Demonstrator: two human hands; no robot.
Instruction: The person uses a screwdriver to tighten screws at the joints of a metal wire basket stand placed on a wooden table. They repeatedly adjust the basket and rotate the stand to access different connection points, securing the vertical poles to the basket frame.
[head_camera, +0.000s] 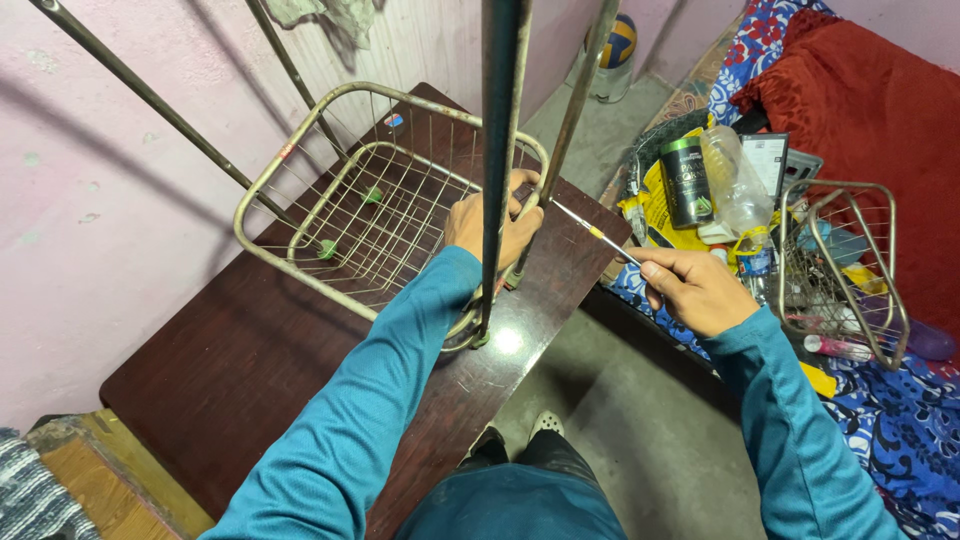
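Note:
A wire basket rack with metal legs lies on its side on a dark wooden table. My left hand grips the rim of the wire basket beside an upright metal pole. My right hand holds a thin screwdriver with a yellow band, its tip pointing at the basket rim by my left hand. Both arms wear teal sleeves.
A second wire basket sits on a blue patterned cloth at the right with a clear plastic bottle, a dark can and small items. A red blanket lies behind. Grey floor lies below, pink wall left.

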